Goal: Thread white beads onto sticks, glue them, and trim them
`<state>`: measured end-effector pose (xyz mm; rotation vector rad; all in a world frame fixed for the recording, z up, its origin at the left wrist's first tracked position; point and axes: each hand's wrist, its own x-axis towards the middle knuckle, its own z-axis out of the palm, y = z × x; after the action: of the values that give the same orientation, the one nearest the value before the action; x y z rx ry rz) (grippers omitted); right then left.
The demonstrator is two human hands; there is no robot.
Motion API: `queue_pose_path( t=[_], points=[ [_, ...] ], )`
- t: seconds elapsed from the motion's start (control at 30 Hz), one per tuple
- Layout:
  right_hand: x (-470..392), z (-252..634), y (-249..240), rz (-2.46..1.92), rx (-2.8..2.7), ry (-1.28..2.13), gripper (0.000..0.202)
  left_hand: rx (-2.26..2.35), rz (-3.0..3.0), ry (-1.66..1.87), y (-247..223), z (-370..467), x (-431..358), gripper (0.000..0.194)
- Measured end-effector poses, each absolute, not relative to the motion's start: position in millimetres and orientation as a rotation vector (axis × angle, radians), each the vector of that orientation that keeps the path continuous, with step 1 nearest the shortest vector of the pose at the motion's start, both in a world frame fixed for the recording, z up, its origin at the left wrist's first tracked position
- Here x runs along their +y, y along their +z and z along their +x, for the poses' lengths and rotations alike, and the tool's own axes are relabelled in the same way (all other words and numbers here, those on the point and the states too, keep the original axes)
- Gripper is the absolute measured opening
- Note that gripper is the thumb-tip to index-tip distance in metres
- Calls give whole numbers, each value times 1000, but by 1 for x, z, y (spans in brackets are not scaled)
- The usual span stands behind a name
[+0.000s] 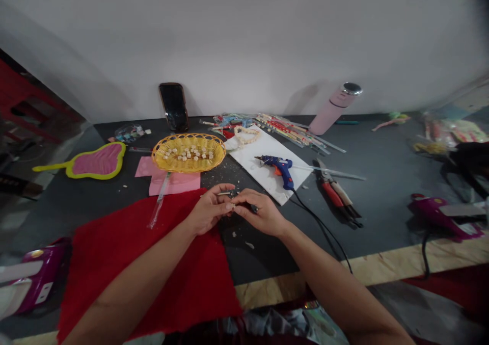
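Note:
My left hand [211,210] is closed, its fingertips pinched at a tiny pale piece [233,207]. A thin pale stick [223,193] shows between its fingers. Meeting it from the right, my right hand [263,211] is closed too, thumb and fingertips at the same tiny piece. Something small and dark [254,209] shows by the right fingers; its kind I cannot make out. Both hands are above the dark table [267,253], by the edge of a red cloth [153,263]. Beyond them, a yellow woven basket [160,167] holds several small pale pieces [185,156].
A blue glue gun [280,169] lies on a white board [248,161], its cord trailing right. Pliers [336,192] lie farther right. At the back stand a phone [173,106] and a pink bottle [332,110]. Wrapped sticks [284,131] and a pink-yellow paddle shape [97,161] lie about.

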<state>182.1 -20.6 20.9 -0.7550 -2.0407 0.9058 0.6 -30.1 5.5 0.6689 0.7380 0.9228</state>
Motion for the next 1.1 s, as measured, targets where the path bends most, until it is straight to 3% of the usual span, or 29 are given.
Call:
queue_pose_path(
  t=[0.23,0.77,1.0,1.1],
  points=[
    [-21,183,16,-865,-2053,733,15,795,648,919,4,4,-30,24],
    [-19,182,16,-817,-2170,575,15,807,669,915,6,3,-30,18],
    [-17,188,11,-912,-2153,685,32,847,638,938,9,5,-30,20],
    [-12,194,10,-928,-2198,731,16,846,634,956,10,6,-30,21]
  ],
)
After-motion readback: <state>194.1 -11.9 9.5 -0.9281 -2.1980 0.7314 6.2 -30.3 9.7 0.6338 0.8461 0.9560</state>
